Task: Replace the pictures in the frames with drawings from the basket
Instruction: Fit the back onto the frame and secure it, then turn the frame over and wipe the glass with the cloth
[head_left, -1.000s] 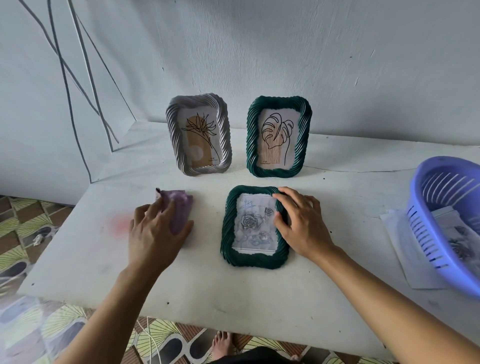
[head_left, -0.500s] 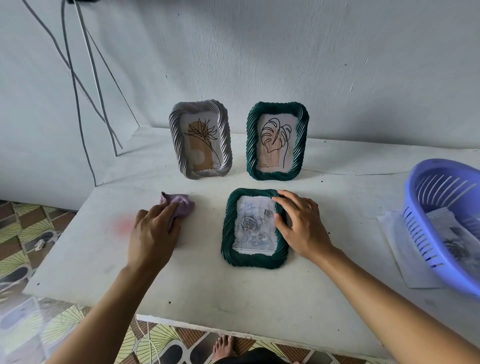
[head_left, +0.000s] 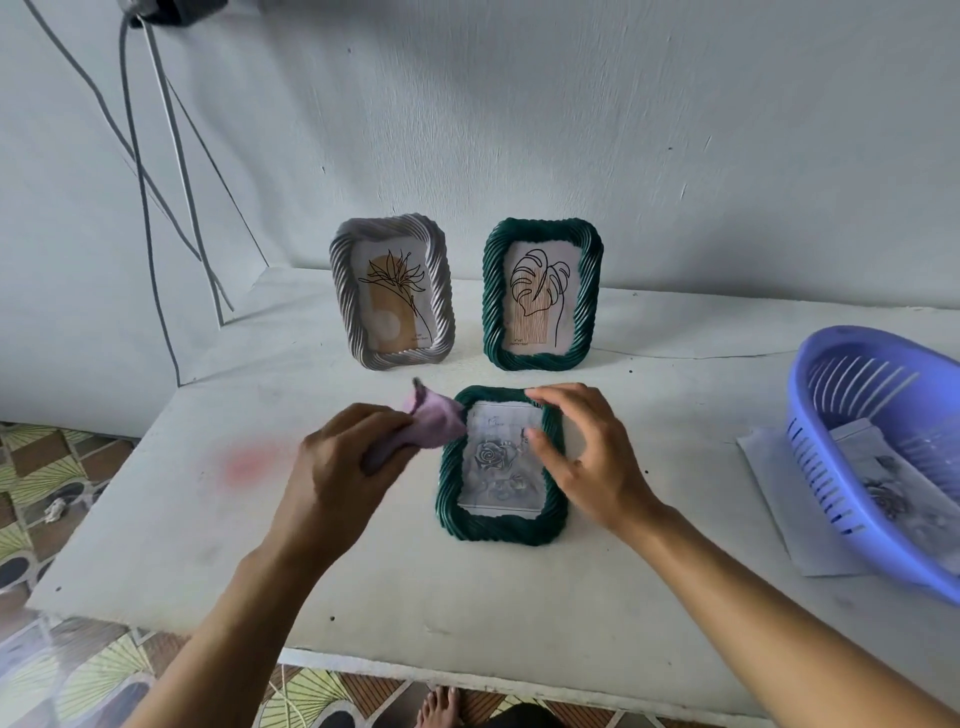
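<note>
- The person's left hand (head_left: 337, 467) is raised just above the white table (head_left: 363, 587), fingers curled round a crumpled purple cloth (head_left: 434, 423); the free end of the cloth pokes out over the top left corner of the frame lying flat.
- That flat green frame (head_left: 498, 530) lies face up in the middle of the table, in front of the person, with a grey pencil rose drawing (head_left: 498, 462) showing under its glass.
- The right hand (head_left: 587, 462) arches over the frame's right side, fingers spread and loosely bent, gripping nothing. The index fingertip sits at the top right corner and the thumb is over the glass; from here I cannot tell whether they actually touch.
- Behind it two frames stand upright near the wall, side by side: a grey frame (head_left: 441, 291) on the left with a flower picture, and a second green frame (head_left: 493, 296) on the right with a leaf picture.
- A blue-violet basket (head_left: 821, 467) sits at the table's right edge, well apart from the frames, with more drawings (head_left: 883, 483) inside it.
- A white sheet (head_left: 774, 493) lies partly under the basket.
- There is a pink smudge (head_left: 249, 462) on the tabletop, left of the left hand.
- A bare foot (head_left: 441, 706) shows below the table's near edge.
</note>
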